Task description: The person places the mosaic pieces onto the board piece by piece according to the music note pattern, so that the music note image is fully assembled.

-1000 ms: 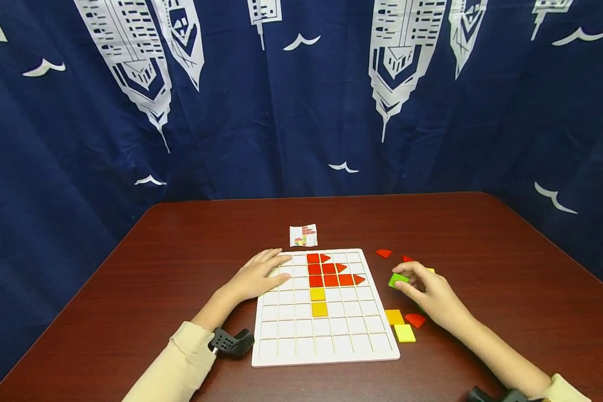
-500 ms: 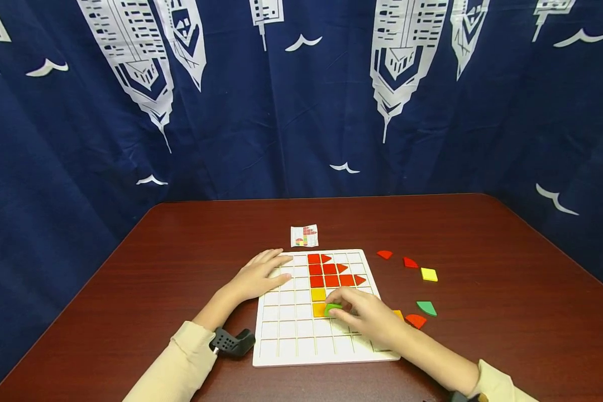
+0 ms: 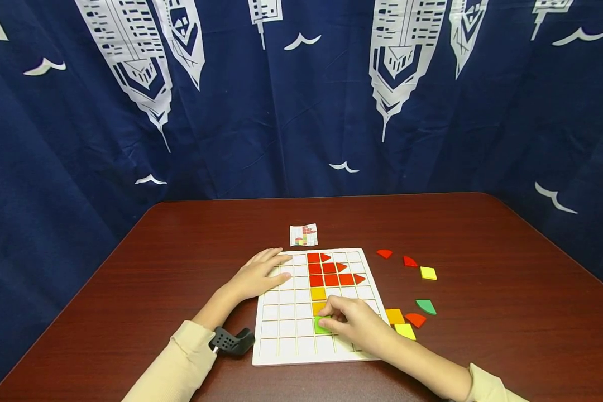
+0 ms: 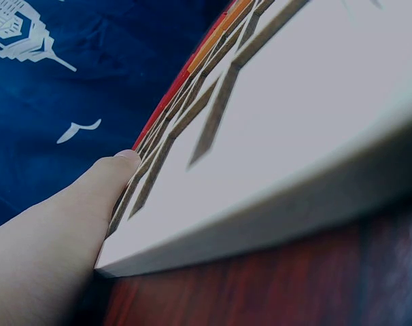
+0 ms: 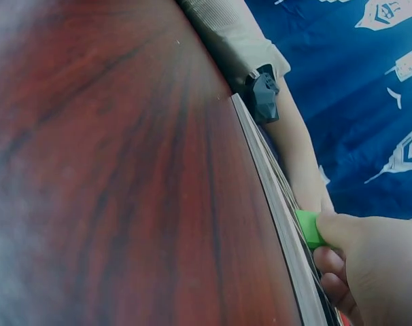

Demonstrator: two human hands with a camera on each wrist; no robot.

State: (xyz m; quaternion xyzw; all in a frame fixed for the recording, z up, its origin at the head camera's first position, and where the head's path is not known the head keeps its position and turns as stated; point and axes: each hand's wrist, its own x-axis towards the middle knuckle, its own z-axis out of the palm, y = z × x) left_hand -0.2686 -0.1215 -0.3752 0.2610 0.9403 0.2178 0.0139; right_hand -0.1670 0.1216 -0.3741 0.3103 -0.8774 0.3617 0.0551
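A white grid board (image 3: 281, 347) lies on the table with red squares and triangles along its upper rows. Two yellow-orange square tiles (image 3: 318, 293) run down below the red ones. My right hand (image 3: 357, 321) pinches a green square tile (image 3: 321, 325) at the cell just under them. In the right wrist view, the thumb is on the green tile (image 5: 308, 227), and the other fingers are curled. My left hand (image 3: 255, 276) rests with fingers spread on the board's upper left edge. Its thumb (image 4: 121, 163) lies on the board in the left wrist view.
A small pattern card (image 3: 304, 235) lies beyond the board. To the right are red quarter-round pieces (image 3: 415, 320), a green quarter-round piece (image 3: 426, 306), a yellow tile (image 3: 428, 273) and more square tiles (image 3: 405, 331) by the board's edge. A blue curtain (image 3: 301, 111) hangs behind the table.
My right hand has carried the green square tile left from the loose pieces onto the board, then nearer to me, below the yellow-orange tiles. The left hand has stayed put.
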